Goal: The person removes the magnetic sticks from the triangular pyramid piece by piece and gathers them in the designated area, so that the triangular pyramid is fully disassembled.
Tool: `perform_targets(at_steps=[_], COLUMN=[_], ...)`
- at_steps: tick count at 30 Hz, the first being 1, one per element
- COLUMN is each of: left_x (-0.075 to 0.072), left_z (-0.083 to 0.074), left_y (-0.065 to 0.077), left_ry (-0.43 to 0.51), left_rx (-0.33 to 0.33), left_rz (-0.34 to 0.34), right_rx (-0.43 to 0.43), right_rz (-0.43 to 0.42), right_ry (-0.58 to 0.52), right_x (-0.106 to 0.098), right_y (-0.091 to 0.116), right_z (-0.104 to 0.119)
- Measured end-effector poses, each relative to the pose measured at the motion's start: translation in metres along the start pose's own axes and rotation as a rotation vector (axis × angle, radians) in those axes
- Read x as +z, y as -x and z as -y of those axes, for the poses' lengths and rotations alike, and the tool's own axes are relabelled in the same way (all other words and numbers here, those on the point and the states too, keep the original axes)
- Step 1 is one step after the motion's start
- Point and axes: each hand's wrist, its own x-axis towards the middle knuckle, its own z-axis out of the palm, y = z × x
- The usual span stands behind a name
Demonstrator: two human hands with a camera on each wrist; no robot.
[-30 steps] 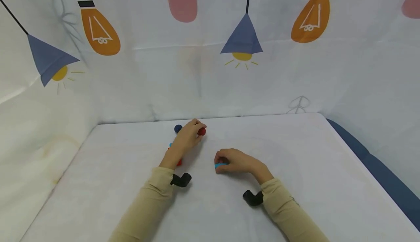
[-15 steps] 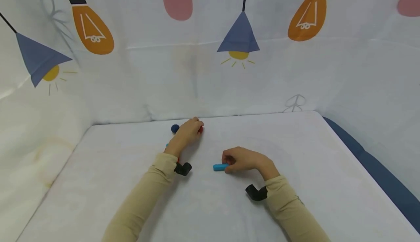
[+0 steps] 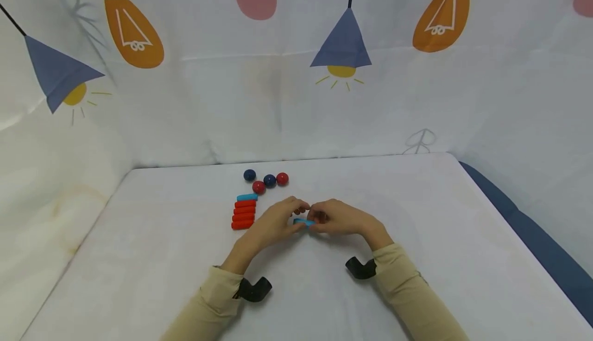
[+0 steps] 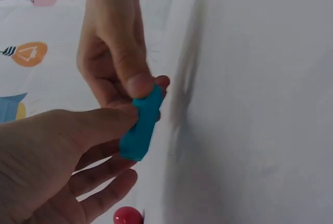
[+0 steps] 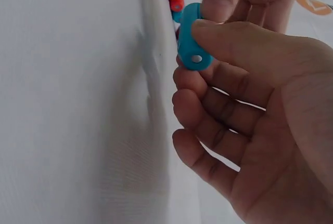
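A short light-blue rod [image 3: 302, 221] with a round metal dot at its end is held above the white table between both hands. In the head view my left hand [image 3: 278, 218] comes from the left and my right hand [image 3: 340, 217] from the right. The left wrist view shows the left thumb and fingers pinching one end of the blue rod [image 4: 141, 125]. At the other end, my right hand pinches the rod [image 5: 191, 39] between thumb and index finger, its other fingers loosely curled below.
Several red rods [image 3: 243, 214] lie stacked in a column left of the hands, with another light-blue rod [image 3: 247, 197] at their far end. Beyond lie two red balls [image 3: 282, 178] and two dark-blue balls [image 3: 249, 175]. A printed white cloth [image 3: 278, 104] hangs behind the table [image 3: 139, 258].
My left hand has let go of the red ball at the back and come nearer, taking hold of the blue rod. The right hand keeps the rod and has shifted only slightly.
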Motion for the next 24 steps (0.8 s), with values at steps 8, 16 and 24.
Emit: perform_targets(at_steps=[8,16,24], left_x=[-0.004,-0.032,-0.067], left_z=[-0.005,0.016,0.041], left_y=[0.017,0.040,0.068], left_ry=[-0.012,-0.029,-0.110], left_rx=[0.001,-0.036,-0.147], left_rz=[-0.022,-0.015,0.048], right_rx=[-0.063,-0.044,0.005], right_rz=[0.018,0.013,0.078], right_ry=[-0.062,-0.058,-0.061], right_x=[0.007,0.009,0.012], right_y=[-0.003,-0.005,-0.004], right_z=[0.002,0.004,0.000])
